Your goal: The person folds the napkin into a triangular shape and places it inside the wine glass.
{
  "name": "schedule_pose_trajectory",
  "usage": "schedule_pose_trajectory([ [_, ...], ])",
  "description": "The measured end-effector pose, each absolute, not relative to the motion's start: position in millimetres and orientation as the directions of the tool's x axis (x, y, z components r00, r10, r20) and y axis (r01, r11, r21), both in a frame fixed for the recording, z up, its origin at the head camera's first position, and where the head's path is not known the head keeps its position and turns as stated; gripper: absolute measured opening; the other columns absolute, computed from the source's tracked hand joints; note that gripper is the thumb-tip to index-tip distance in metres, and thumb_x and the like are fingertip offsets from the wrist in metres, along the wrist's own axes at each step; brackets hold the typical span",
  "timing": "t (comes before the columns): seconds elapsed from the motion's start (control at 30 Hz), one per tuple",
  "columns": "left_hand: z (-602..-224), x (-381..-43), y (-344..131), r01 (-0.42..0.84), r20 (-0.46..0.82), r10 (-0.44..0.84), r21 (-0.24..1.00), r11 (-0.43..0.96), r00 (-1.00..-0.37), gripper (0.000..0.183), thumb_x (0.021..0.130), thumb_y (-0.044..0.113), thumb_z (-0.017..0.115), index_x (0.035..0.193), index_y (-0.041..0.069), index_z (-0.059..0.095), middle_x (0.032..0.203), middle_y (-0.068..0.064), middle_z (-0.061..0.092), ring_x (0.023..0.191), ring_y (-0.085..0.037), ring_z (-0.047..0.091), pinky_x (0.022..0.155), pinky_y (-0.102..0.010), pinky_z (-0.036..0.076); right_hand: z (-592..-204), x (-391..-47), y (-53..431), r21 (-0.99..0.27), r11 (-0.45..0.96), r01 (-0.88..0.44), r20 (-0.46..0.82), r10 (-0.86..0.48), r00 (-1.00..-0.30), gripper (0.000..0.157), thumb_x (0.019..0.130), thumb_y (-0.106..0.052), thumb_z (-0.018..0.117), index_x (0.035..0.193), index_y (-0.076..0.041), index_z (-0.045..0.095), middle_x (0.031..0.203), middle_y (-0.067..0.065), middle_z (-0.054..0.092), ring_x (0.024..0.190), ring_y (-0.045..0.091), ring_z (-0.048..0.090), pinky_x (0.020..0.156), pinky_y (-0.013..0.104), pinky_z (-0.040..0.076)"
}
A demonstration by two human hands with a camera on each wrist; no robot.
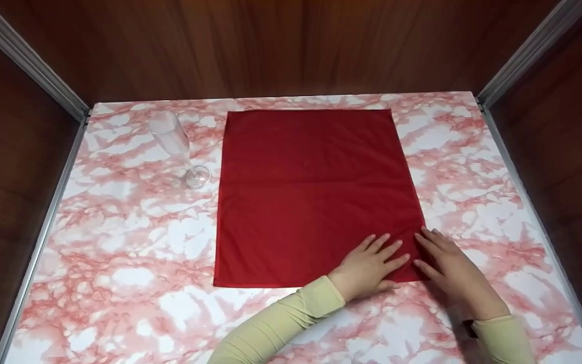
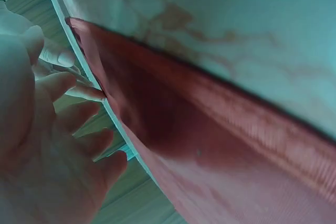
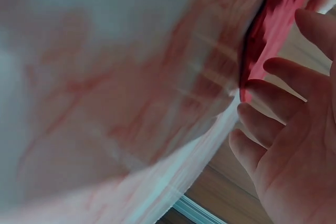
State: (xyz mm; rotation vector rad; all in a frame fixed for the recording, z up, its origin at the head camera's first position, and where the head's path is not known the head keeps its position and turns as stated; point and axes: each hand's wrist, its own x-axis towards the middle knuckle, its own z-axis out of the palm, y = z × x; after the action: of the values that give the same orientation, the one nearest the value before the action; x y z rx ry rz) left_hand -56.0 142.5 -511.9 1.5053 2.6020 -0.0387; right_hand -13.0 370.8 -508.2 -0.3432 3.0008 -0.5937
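A red square cloth (image 1: 291, 202) lies spread out on the table, with a crease across its middle. My left hand (image 1: 369, 265) is over the cloth's near right part, its fingers spread. Beside it, my right hand (image 1: 455, 273) is at the near right corner, fingers extended along the cloth's right edge. In the left wrist view the left hand (image 2: 58, 145) appears with loosely bent fingers beside the hemmed cloth (image 2: 226, 166). The right wrist view has the right hand (image 3: 294, 129) with fingertips close to the cloth's edge (image 3: 262, 40). Neither hand pinches anything visible.
Left of the cloth, a clear flute glass (image 1: 170, 134) seems to stand on the table or lie on it; I cannot tell which. The pink-and-white marbled tabletop (image 1: 134, 242) is bounded by dark wooden panels (image 1: 281, 50) at the back and both sides.
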Motion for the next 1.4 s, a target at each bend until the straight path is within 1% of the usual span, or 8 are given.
schedule_pose_trajectory([
  [0.2, -513.6, -57.3, 141.0, 0.850, -0.159, 0.845, 0.060, 0.524, -0.510, 0.065, 0.094, 0.063, 0.036, 0.151, 0.037, 0.022, 0.158, 0.006, 0.016, 0.144, -0.022, 0.011, 0.115, -0.037, 0.012, -507.5, -16.5, 369.0, -0.390, 0.891, -0.233, -0.001, -0.253, -0.967, 0.056, 0.091, -0.030, 0.066, 0.137, -0.001, 0.050, 0.146, 0.019, 0.038, 0.133, 0.043, 0.031, 0.100, 0.061, 0.032],
  [0.4, -512.3, -56.9, 143.7, 0.848, -0.174, 0.841, 0.051, 0.527, -0.512, 0.066, 0.093, 0.063, 0.040, 0.151, 0.037, 0.023, 0.157, 0.005, 0.018, 0.144, -0.022, 0.014, 0.115, -0.037, 0.015, -506.4, -16.4, 372.3, -0.389, 0.897, -0.212, -0.028, -0.241, -0.970, 0.056, 0.092, -0.030, 0.065, 0.137, -0.001, 0.050, 0.147, 0.018, 0.036, 0.132, 0.042, 0.033, 0.098, 0.060, 0.034],
  [0.53, -512.9, -55.5, 147.8, 0.846, -0.182, 0.836, 0.038, 0.532, -0.518, 0.067, 0.092, 0.062, 0.043, 0.151, 0.036, 0.024, 0.157, 0.005, 0.018, 0.143, -0.023, 0.014, 0.115, -0.038, 0.015, -505.5, -16.2, 373.0, -0.380, 0.898, -0.219, -0.025, -0.247, -0.969, 0.053, 0.091, -0.021, 0.066, 0.137, 0.000, 0.050, 0.147, 0.019, 0.037, 0.130, 0.042, 0.037, 0.097, 0.059, 0.036],
  [0.7, -512.4, -52.2, 154.5, 0.846, -0.190, 0.833, 0.022, 0.532, -0.519, 0.065, 0.093, 0.058, 0.047, 0.151, 0.034, 0.028, 0.156, 0.002, 0.024, 0.142, -0.028, 0.017, 0.113, -0.043, 0.019, -504.5, -16.0, 371.4, -0.371, 0.902, -0.221, -0.029, -0.250, -0.968, 0.053, 0.088, -0.009, 0.066, 0.137, 0.000, 0.049, 0.146, 0.018, 0.038, 0.130, 0.040, 0.038, 0.097, 0.057, 0.037],
  [0.9, -511.3, -49.8, 159.8, 0.846, -0.192, 0.829, -0.011, 0.533, -0.525, 0.060, 0.094, 0.053, 0.050, 0.148, 0.031, 0.034, 0.153, -0.002, 0.029, 0.140, -0.031, 0.024, 0.110, -0.046, 0.025, -505.5, -17.0, 369.3, -0.373, 0.899, -0.229, -0.017, -0.253, -0.967, 0.052, 0.087, -0.003, 0.066, 0.136, -0.001, 0.051, 0.144, 0.017, 0.041, 0.129, 0.038, 0.040, 0.097, 0.055, 0.038],
  [1.0, -512.4, -48.4, 161.3, 0.843, -0.163, 0.830, -0.020, 0.537, -0.533, 0.052, 0.096, 0.048, 0.049, 0.144, 0.029, 0.039, 0.151, -0.003, 0.033, 0.138, -0.032, 0.028, 0.109, -0.047, 0.028, -506.2, -16.9, 369.0, -0.373, 0.898, -0.232, -0.007, -0.253, -0.967, 0.051, 0.086, -0.001, 0.066, 0.135, 0.000, 0.052, 0.143, 0.018, 0.042, 0.128, 0.039, 0.042, 0.096, 0.055, 0.039],
  [1.17, -513.2, -46.3, 163.6, 0.836, -0.121, 0.828, -0.029, 0.548, -0.547, 0.037, 0.102, 0.032, 0.043, 0.138, 0.027, 0.046, 0.148, -0.005, 0.039, 0.135, -0.033, 0.034, 0.106, -0.048, 0.032, -507.3, -16.7, 368.9, -0.365, 0.897, -0.247, 0.014, -0.260, -0.965, 0.049, 0.085, 0.000, 0.066, 0.133, 0.000, 0.054, 0.142, 0.018, 0.044, 0.126, 0.038, 0.044, 0.094, 0.055, 0.041],
  [1.4, -511.5, -45.1, 166.0, 0.830, -0.122, 0.822, -0.031, 0.558, -0.557, 0.031, 0.104, 0.020, 0.036, 0.134, 0.023, 0.044, 0.146, -0.007, 0.042, 0.134, -0.034, 0.036, 0.105, -0.049, 0.034, -508.3, -16.9, 367.7, -0.386, 0.890, -0.242, 0.008, -0.259, -0.966, 0.048, 0.085, 0.000, 0.066, 0.132, 0.001, 0.054, 0.142, 0.019, 0.043, 0.125, 0.040, 0.044, 0.094, 0.056, 0.040],
])
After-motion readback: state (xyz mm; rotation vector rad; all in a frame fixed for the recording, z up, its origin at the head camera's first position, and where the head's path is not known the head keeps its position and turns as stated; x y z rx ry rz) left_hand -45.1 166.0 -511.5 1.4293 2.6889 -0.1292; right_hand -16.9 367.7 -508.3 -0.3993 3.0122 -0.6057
